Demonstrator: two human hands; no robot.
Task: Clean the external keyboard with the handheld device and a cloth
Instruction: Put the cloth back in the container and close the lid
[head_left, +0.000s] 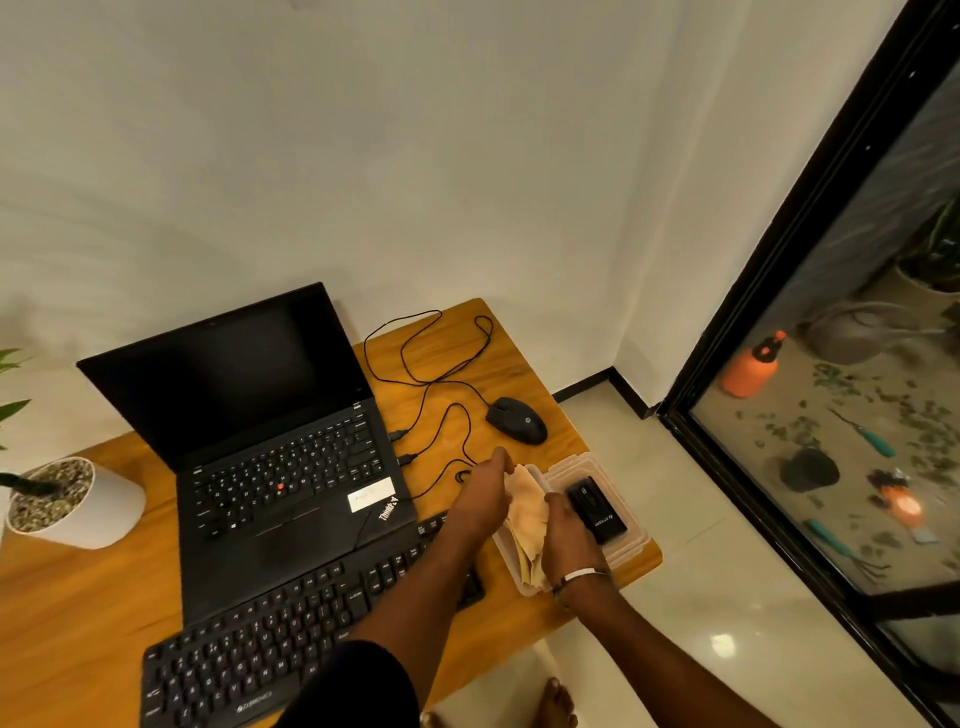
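From where I sit, both hands are over the clear plastic tray (638, 546) at the right edge of the surface (78, 597): my left hand (480, 499) pinches the far end of the tan cloth (527, 517), and my right hand (566, 535) has its grip curled at the cloth's right side, just beside the black handheld device (597, 509). The tray holds both; the device lies in its right half, long axis running far-left to near-right, nearer my right hand. The external keyboard (291, 629) lies to the near left, slanting in front of the laptop (270, 441), its right end under my left forearm.
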